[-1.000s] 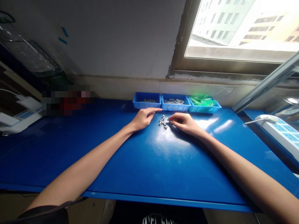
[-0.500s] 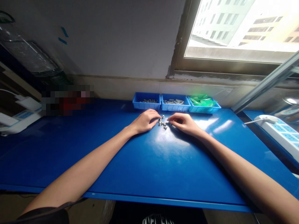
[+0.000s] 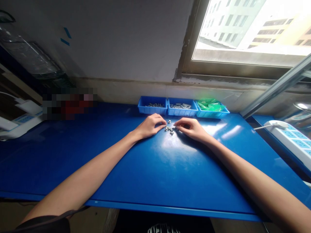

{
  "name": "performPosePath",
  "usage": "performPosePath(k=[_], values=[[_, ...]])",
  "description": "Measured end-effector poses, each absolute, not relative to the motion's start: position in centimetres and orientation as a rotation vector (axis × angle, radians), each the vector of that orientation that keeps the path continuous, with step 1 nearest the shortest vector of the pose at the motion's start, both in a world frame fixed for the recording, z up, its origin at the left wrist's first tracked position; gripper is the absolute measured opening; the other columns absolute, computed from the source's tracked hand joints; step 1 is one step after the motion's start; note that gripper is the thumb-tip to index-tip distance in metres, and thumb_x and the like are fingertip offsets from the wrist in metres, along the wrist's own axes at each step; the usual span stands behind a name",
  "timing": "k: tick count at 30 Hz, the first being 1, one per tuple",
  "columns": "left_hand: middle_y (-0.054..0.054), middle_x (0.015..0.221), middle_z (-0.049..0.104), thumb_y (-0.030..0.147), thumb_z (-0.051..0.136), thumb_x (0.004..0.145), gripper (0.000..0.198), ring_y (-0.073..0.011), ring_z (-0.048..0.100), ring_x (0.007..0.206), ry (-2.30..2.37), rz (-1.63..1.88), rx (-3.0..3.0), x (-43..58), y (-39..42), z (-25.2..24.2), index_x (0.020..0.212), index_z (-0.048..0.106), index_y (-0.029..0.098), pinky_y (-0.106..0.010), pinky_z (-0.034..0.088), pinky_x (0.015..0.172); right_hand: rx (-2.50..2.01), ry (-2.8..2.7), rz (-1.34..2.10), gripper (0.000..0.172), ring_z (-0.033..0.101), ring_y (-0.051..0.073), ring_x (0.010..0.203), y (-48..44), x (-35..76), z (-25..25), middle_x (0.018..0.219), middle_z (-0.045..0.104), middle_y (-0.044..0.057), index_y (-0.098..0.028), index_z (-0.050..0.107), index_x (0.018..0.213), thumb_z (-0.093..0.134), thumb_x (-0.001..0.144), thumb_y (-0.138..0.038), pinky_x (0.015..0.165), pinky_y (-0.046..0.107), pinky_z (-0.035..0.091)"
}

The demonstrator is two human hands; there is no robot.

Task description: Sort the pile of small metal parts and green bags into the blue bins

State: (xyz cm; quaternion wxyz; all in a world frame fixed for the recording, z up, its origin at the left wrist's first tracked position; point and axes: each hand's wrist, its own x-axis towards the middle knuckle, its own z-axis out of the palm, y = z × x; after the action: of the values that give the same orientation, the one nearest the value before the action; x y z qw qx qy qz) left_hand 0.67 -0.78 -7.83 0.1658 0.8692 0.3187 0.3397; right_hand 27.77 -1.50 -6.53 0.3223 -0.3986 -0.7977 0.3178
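Observation:
Several small shiny metal pieces [image 3: 171, 133], screw-like but too small to name surely, lie in a loose cluster on the blue table between my hands. One more piece [image 3: 169, 121] sits a little apart, toward the bins. My left hand [image 3: 153, 125] rests at the left of the cluster, thumb and fingertips brought together beside the pieces. From the right, my right hand [image 3: 189, 127] faces it with thumb and forefinger curled into a pinch. Whatever the fingertips of either hand hold, if anything, is too small or hidden to make out.
Behind my hands stand a blue bin of small dark metal parts [image 3: 152, 110], a bin of grey metal pieces [image 3: 182, 112] and a bin holding green plastic bags [image 3: 212, 114]. A power strip [image 3: 293, 132] lies at the right, another power strip [image 3: 23, 124] at the left.
My left fingertips have shifted slightly within the cluster, and the pieces near them lie a little differently. My right hand has hardly moved.

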Motion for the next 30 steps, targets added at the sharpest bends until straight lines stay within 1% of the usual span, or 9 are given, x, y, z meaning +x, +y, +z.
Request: performPosePath(k=[5, 12, 14, 17, 22, 24, 26, 28, 30], values=[[-0.009, 0.105, 0.076, 0.035, 0.07, 0.097, 0.018, -0.0229, 0.074, 0.093, 0.985, 1.073, 2.276, 0.7, -0.9, -7.4, 0.099, 0.079, 0.019, -0.037, 0.06, 0.087, -1.051, -2.096, 0.839, 0.021, 0.072, 0.024, 0.086, -1.5, 27.8, -6.6, 0.096, 0.082, 0.008, -0.02, 0.082, 0.099, 0.069, 0.089, -0.034, 0.077, 0.035, 0.057], [-0.008, 0.089, 0.078, 0.05, 0.085, 0.085, 0.038, -0.0219, 0.079, 0.076, 1.029, 1.537, 1.592, 0.6, 0.2, -7.5, 0.094, 0.076, 0.014, -0.033, 0.063, 0.074, -1.039, -2.102, 0.848, 0.021, 0.073, 0.024, 0.085, -1.5, 27.8, -6.5, 0.096, 0.081, 0.008, -0.02, 0.082, 0.1, 0.069, 0.089, -0.032, 0.075, 0.033, 0.057], [-0.009, 0.093, 0.079, 0.048, 0.089, 0.081, 0.042, -0.0246, 0.081, 0.084, 0.988, 1.614, 1.456, 0.6, 0.6, -7.5, 0.1, 0.077, 0.013, -0.035, 0.065, 0.079, -1.041, -2.106, 0.847, 0.02, 0.073, 0.023, 0.086, -1.5, 27.8, -6.5, 0.097, 0.081, 0.008, -0.019, 0.082, 0.1, 0.069, 0.09, -0.031, 0.076, 0.033, 0.056], [-0.013, 0.108, 0.081, 0.045, 0.09, 0.08, 0.049, -0.0273, 0.081, 0.096, 0.941, 1.616, 1.407, 0.6, 0.7, -7.4, 0.115, 0.077, 0.014, -0.038, 0.066, 0.087, -1.043, -2.107, 0.846, 0.021, 0.073, 0.023, 0.085, -1.4, 27.8, -6.6, 0.097, 0.082, 0.008, -0.018, 0.082, 0.1, 0.069, 0.09, -0.031, 0.076, 0.033, 0.055], [-0.013, 0.114, 0.082, 0.037, 0.076, 0.094, 0.032, -0.0287, 0.079, 0.107, 0.998, 1.383, 1.804, 0.5, -0.3, -7.3, 0.118, 0.08, 0.015, -0.044, 0.062, 0.101, -1.033, -2.105, 0.853, 0.02, 0.073, 0.024, 0.087, -1.3, 27.8, -6.7, 0.098, 0.082, 0.008, -0.018, 0.082, 0.101, 0.069, 0.09, -0.03, 0.078, 0.033, 0.055], [-0.011, 0.126, 0.079, 0.027, 0.065, 0.1, 0.03, -0.0288, 0.074, 0.121, 0.977, 1.249, 2.07, 0.5, -0.4, -7.4, 0.124, 0.079, 0.019, -0.046, 0.056, 0.112, -1.026, -2.105, 0.851, 0.02, 0.073, 0.024, 0.087, -1.3, 27.9, -6.8, 0.098, 0.082, 0.008, -0.018, 0.081, 0.1, 0.069, 0.09, -0.031, 0.077, 0.033, 0.055], [-0.008, 0.141, 0.072, 0.015, 0.054, 0.101, 0.041, -0.0288, 0.064, 0.137, 0.9, 1.069, 2.316, 0.5, -0.3, -7.6, 0.134, 0.075, 0.023, -0.05, 0.049, 0.12, -1.019, -2.106, 0.847, 0.02, 0.073, 0.024, 0.086, -1.3, 27.9, -6.9, 0.098, 0.082, 0.008, -0.018, 0.081, 0.1, 0.069, 0.09, -0.031, 0.077, 0.033, 0.056], [-0.006, 0.15, 0.066, 0.008, 0.049, 0.098, 0.051, -0.0298, 0.055, 0.146, 0.836, 0.902, 2.476, 0.5, 0.0, -8.0, 0.141, 0.071, 0.026, -0.054, 0.044, 0.124, -1.014, -2.109, 0.839, 0.021, 0.073, 0.024, 0.087, -1.3, 27.9, -6.9, 0.099, 0.082, 0.008, -0.018, 0.081, 0.1, 0.068, 0.09, -0.031, 0.078, 0.034, 0.056], [-0.006, 0.15, 0.066, 0.007, 0.047, 0.098, 0.053, -0.0311, 0.052, 0.148, 0.823, 0.815, 2.552, 0.5, 0.3, -8.3, 0.142, 0.07, 0.026, -0.056, 0.044, 0.123, -1.014, -2.112, 0.831, 0.021, 0.073, 0.024, 0.087, -1.3, 27.9, -6.8, 0.099, 0.082, 0.009, -0.018, 0.081, 0.101, 0.068, 0.09, -0.03, 0.078, 0.034, 0.056]])
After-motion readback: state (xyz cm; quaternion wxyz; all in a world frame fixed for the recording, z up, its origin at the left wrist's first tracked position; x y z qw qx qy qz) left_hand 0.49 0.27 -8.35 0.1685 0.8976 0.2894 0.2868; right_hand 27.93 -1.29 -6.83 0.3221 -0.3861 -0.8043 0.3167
